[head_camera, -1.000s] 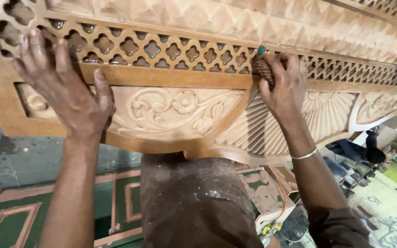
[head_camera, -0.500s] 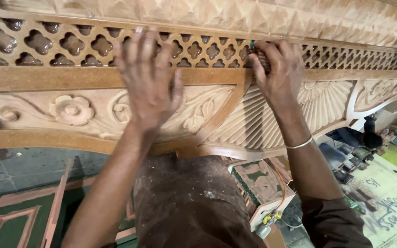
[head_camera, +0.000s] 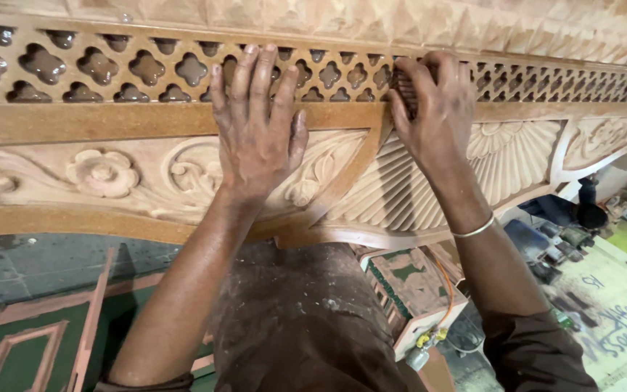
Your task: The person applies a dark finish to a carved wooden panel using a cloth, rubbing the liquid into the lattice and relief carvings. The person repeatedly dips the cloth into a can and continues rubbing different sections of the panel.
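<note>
The left hand (head_camera: 255, 138) has slid along the carved wooden panel (head_camera: 96, 174) toward the right hand (head_camera: 437, 116) and now lies flat, fingers spread, over the lattice band (head_camera: 132, 69) and floral relief. The right hand's fingers curl around a small sanding pad (head_camera: 406, 91), barely visible, pressed on the lattice near the panel's upper edge. Below the lower right edge lies a pale sheet with dark handwriting (head_camera: 611, 327).

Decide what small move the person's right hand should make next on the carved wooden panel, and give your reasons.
Probably a short rub further right along the lattice band. The right hand presses something small, mostly hidden, onto the openwork at its left end, while the left hand lies flat, bracing the carved panel. Much lattice remains to its right.
</note>
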